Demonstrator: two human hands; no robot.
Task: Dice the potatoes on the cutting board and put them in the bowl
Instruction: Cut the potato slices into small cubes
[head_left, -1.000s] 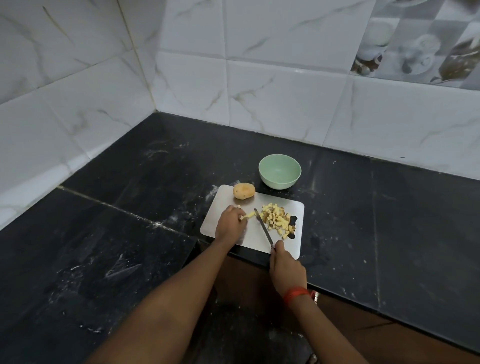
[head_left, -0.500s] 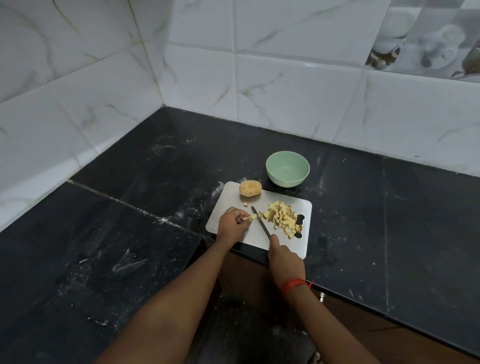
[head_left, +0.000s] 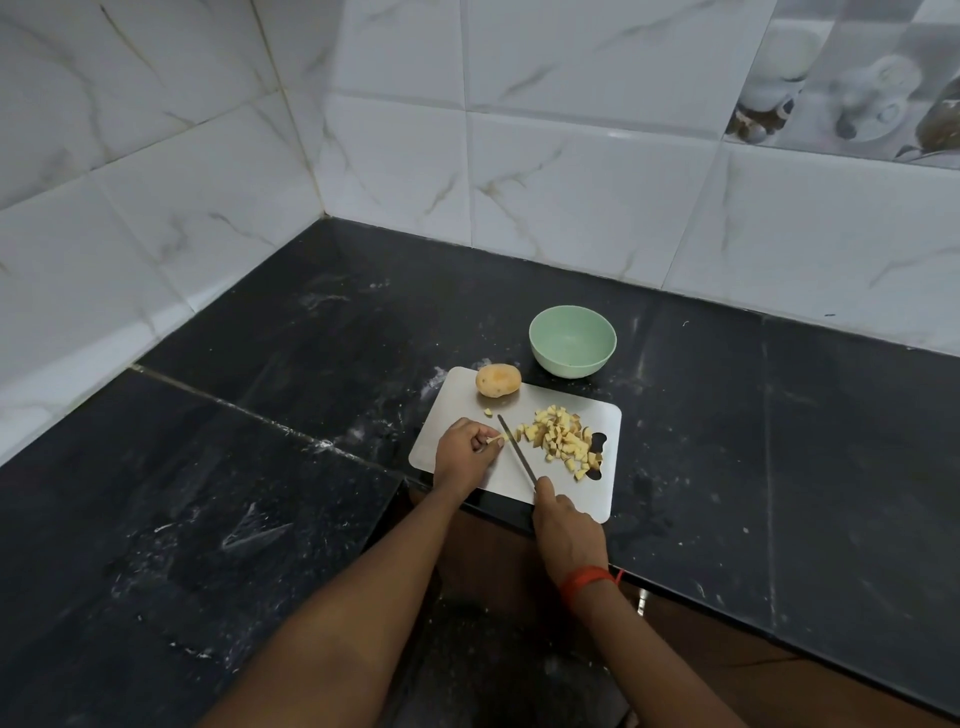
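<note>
Left hand (head_left: 464, 453) is curled, and its fingers (head_left: 482, 435) pinch a short potato strip (head_left: 497, 440) down onto the cutting board (head_left: 553, 397). Right hand (head_left: 567, 525) is wrapped round the knife (head_left: 514, 451). The handle is buried in the fist and only the blade shows. The blade runs diagonally away from the right fingers, its tip just past the left fingertips and its edge right beside the strip's free end. Can't tell if the edge is on the board or just above it.

The diced pile (head_left: 561, 441) lies just right of the blade, touching nothing but the board. It spills over the board's handle cutout (head_left: 598, 472), so the cutout is only partly visible. One stray cube (head_left: 488, 412) lies just beyond the left fingers. The whole potato (head_left: 497, 380), skin on, sits further beyond them at the board's far-left corner. The green bowl (head_left: 571, 368) is off the board, past its far edge, near the potato but apart from it, and its inside shows bare green.

Edges: the board's near edge sits at the table (head_left: 311, 364) front lip, with the right fist over the near-right corner. The table steps inward just under the left wrist. There is open black table left of the left hand and right of the board. The tiled wall (head_left: 571, 182) stands well behind the bowl.

Both forearms are cut off at the bottom of the view. There is a red band (head_left: 584, 579) on the right wrist. The space below the lip is dark and can't be made out.
</note>
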